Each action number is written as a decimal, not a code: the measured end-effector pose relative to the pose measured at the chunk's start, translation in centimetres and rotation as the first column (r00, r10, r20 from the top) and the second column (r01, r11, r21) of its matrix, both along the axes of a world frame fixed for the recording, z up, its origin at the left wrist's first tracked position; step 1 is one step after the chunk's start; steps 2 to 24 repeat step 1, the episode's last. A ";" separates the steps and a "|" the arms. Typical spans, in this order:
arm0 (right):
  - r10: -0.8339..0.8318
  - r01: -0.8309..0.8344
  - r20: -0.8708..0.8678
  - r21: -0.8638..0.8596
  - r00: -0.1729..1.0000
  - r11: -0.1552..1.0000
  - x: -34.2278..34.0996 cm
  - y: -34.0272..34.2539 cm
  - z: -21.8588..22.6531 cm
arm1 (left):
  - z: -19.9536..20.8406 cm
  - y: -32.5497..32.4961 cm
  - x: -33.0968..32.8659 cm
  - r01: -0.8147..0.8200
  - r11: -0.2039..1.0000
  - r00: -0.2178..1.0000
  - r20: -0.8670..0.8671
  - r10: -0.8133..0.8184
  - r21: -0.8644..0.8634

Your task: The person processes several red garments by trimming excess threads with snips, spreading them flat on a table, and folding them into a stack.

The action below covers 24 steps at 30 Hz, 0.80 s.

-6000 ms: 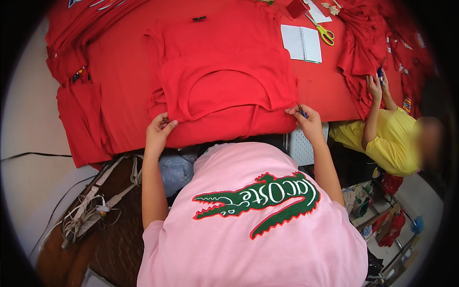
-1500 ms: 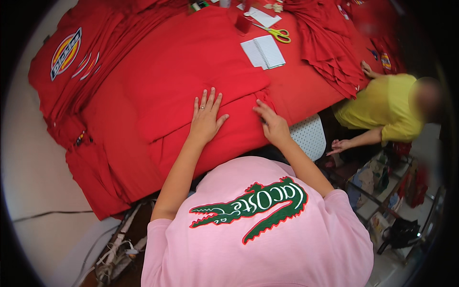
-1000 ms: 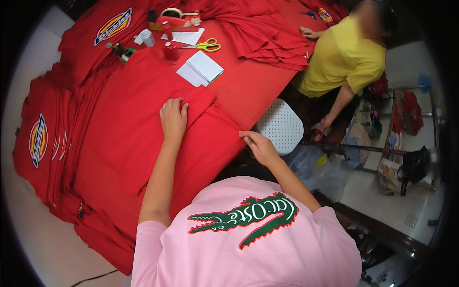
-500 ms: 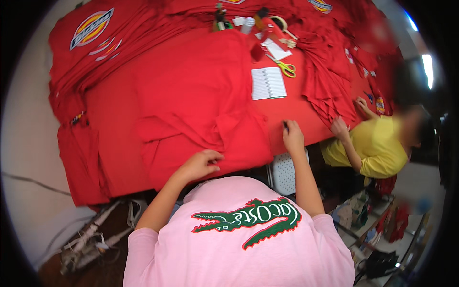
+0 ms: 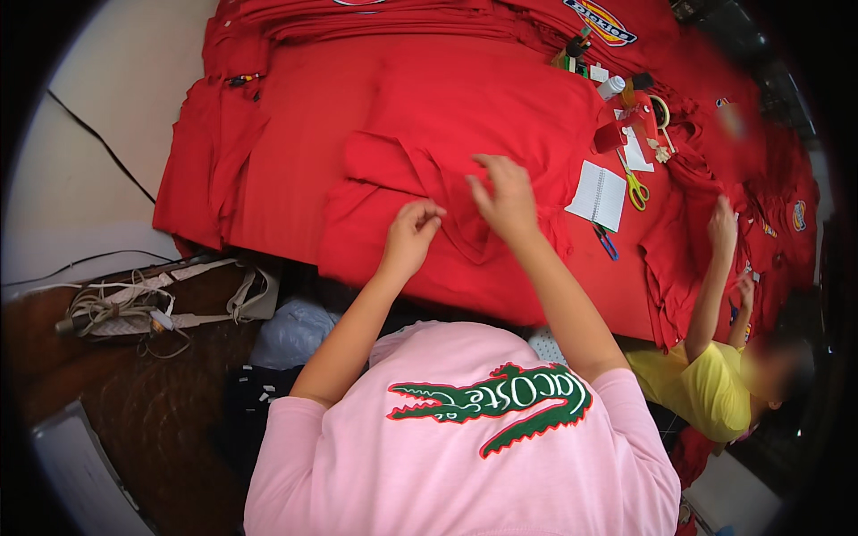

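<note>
A red garment (image 5: 483,116), loosely folded and creased at its near end, lies on the red-covered table in front of me. My left hand (image 5: 415,234) is over its near left part, fingers loosely bent, the thumb a little apart, no cloth seen in its grip. To the right, my right hand (image 5: 506,196) hovers over the garment's folds with thumb and fingers spread, holding nothing. A small blue and dark tool (image 5: 606,242), which looks like thread snips, lies beside the spiral notebook (image 5: 597,195). Yellow-green scissors (image 5: 635,188) rest just right of the notebook.
Stacked red garments (image 5: 219,152) line the table's left and far sides. A white bottle (image 5: 611,87), a tape roll (image 5: 660,111) and papers stand far right. A person in a yellow top (image 5: 706,393) handles red cloth at right. Cables (image 5: 112,308) lie at lower left.
My right hand has let go of the small dark tool, now beside the notebook, and moved left over the garment. My left hand stays near the garment's near edge. The view has shifted left.
</note>
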State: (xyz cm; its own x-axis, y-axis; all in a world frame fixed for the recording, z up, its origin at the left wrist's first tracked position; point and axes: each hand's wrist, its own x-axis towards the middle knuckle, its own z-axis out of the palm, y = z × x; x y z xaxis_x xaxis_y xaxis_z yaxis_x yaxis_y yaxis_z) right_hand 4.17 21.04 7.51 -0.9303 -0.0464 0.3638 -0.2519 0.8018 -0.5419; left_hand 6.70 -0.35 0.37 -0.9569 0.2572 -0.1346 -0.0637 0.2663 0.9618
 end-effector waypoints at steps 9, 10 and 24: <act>-0.021 0.021 0.130 -0.001 0.991 1.000 -0.6 -2.0 -0.5 | -0.1 0.3 -0.8 -0.078 0.996 0.988 -0.139 0.070 -0.053; -0.021 0.021 0.130 -0.001 0.991 1.000 -0.6 -2.0 -0.5 | -0.1 0.3 -0.8 -0.078 0.996 0.988 -0.139 0.070 -0.053; -0.021 0.021 0.130 -0.001 0.991 1.000 -0.6 -2.0 -0.5 | -0.1 0.3 -0.8 -0.078 0.996 0.988 -0.139 0.070 -0.053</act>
